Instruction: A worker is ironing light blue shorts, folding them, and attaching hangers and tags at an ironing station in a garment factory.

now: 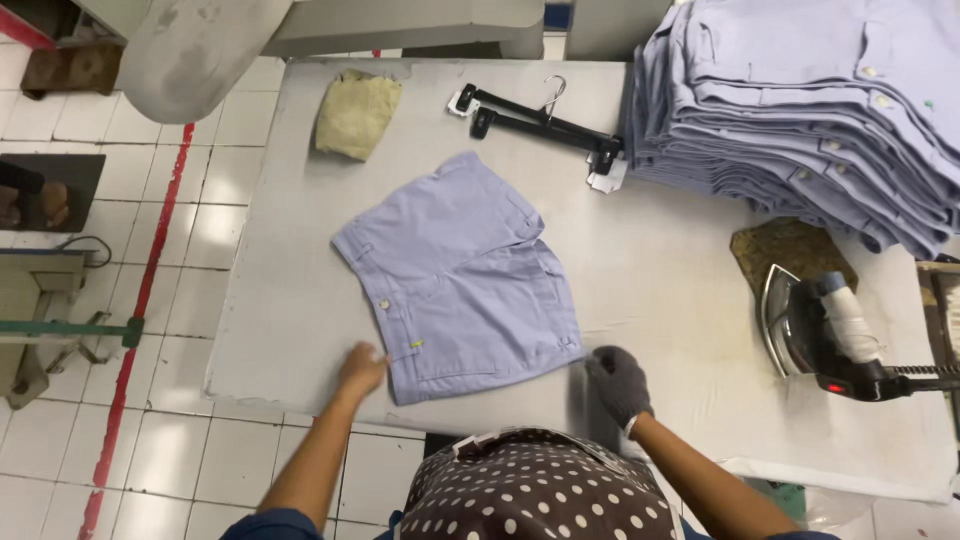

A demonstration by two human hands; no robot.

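Observation:
A pair of light blue shorts [462, 275] lies flat on the white padded ironing table [650, 260], waistband toward the near left. My bare left hand [361, 368] rests on the table at the near left corner of the shorts, touching the waistband edge. My right hand [619, 380], in a dark grey glove, presses on the table at the shorts' near right corner by the leg hem. Neither hand lifts anything.
A steam iron [825, 330] stands on its brown rest at the right. A tall stack of folded light blue garments [810, 110] fills the far right. A black clip hanger [540, 120] and a yellowish cloth [357, 113] lie at the far edge. Tiled floor with a red line is left.

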